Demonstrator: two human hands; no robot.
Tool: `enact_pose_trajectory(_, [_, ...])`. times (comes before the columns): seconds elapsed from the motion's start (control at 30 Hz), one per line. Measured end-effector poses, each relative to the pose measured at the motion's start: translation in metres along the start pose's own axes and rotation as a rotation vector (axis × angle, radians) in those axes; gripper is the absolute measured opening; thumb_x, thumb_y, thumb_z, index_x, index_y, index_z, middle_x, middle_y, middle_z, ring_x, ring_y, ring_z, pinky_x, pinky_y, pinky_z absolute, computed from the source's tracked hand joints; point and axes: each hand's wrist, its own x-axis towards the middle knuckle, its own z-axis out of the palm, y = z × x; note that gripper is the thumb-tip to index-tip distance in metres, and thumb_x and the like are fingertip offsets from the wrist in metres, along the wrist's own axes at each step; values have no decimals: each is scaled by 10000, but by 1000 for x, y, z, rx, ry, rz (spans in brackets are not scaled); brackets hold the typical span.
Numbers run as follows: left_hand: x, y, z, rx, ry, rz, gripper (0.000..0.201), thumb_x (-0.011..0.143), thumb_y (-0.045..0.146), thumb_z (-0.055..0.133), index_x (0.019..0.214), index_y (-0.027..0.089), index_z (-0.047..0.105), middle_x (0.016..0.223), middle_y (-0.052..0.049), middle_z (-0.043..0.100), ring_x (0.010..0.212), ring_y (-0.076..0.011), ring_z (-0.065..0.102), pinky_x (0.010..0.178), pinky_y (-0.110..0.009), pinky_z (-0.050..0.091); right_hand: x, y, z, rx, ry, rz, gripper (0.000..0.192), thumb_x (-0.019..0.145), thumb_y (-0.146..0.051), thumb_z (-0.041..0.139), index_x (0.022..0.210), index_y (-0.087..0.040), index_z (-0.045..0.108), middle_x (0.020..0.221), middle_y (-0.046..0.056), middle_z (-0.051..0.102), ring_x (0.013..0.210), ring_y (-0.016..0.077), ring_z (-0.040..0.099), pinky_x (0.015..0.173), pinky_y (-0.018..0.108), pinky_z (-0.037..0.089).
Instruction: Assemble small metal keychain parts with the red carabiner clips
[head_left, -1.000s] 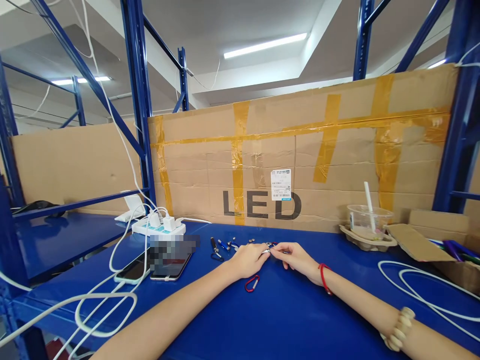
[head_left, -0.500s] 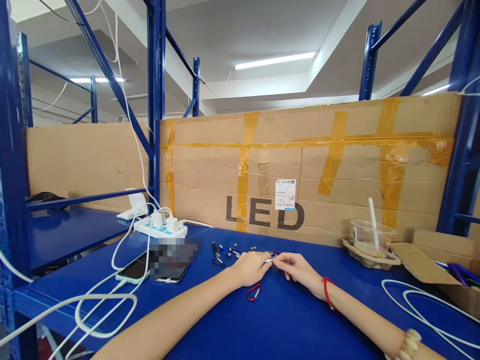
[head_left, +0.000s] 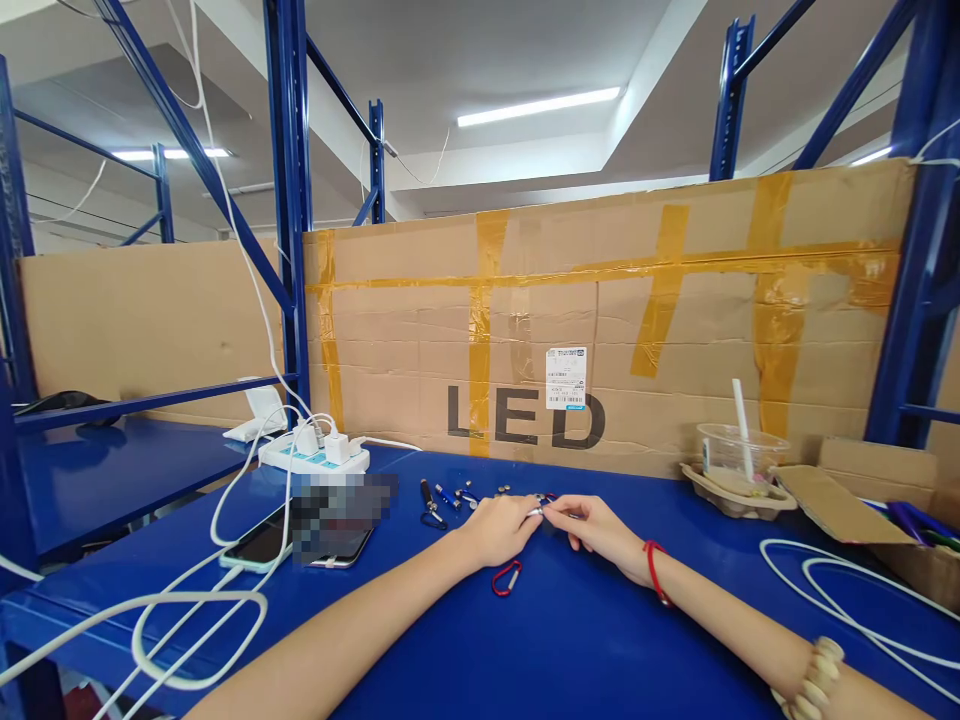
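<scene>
Head view: left hand (head_left: 496,527) and right hand (head_left: 600,525) fingers pinch one small silver part (head_left: 537,511) together; red carabiner (head_left: 507,578) just below lies unattached, more small parts (head_left: 450,494) left of it untouched.

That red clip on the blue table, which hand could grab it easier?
Probably the left hand: the red clip lies just below it, near its wrist. The right hand sits farther over, and both pinch a small silver part.

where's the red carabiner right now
The red carabiner lies on the blue table at the middle of the head view, just below the left hand, nearer the person.
</scene>
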Motion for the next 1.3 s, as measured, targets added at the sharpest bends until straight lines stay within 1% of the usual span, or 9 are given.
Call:
enact_pose_trajectory(0.13, [0,0,1,9,-2,-3,246,880,305,225,895,206,451,901,-19,581,820,-187,557,652,-280,441,1,3,-1,10,0,-12,365,644,-505,551,720,-155,618,592,-10,523,406,48,418,357,176,257])
enact_pose_trajectory(0.3, [1,-3,4,14,14,8,253,881,313,224,874,198,449,883,-22,583,802,-185,559,651,-283,440,1,1,0,5,2,6,367,625,-506,570,699,-148,611,601,-10,525,407,45,414,367,176,267])
enact_pose_trajectory(0.5, [2,-3,5,0,-9,-3,257,883,321,219,885,199,445,903,-26,581,833,-187,553,664,-284,437,0,-1,-1,25,-4,18,361,620,-502,575,705,-154,614,600,-13,517,415,47,417,366,179,262])
enact_pose_trajectory(0.63, [2,-4,6,12,-10,-3,258,882,328,218,877,197,440,897,-29,581,823,-192,554,646,-289,441,-1,0,-1,15,-9,8,360,626,-505,564,693,-155,611,623,-5,528,417,47,415,368,184,262])
enact_pose_trajectory(0.8, [3,-6,8,18,-2,6,241,879,329,228,871,203,434,898,-22,582,815,-195,557,616,-285,444,0,0,-1,5,-12,1,340,635,-493,560,679,-158,608,598,-11,510,415,51,412,373,191,264])
enact_pose_trajectory(1.0, [3,-7,10,13,-10,5,254,881,330,217,878,200,436,912,-29,580,840,-198,554,634,-290,444,2,4,-2,-4,-18,-1,324,660,-466,550,724,-154,611,617,-9,512,416,46,410,369,185,254])
enact_pose_trajectory(1.3, [3,-8,11,-6,13,22,259,881,326,221,882,198,445,900,-23,582,843,-193,553,666,-295,441,0,4,-1,-8,-18,-1,324,666,-461,545,733,-152,613,614,-11,511,418,45,411,370,185,256])
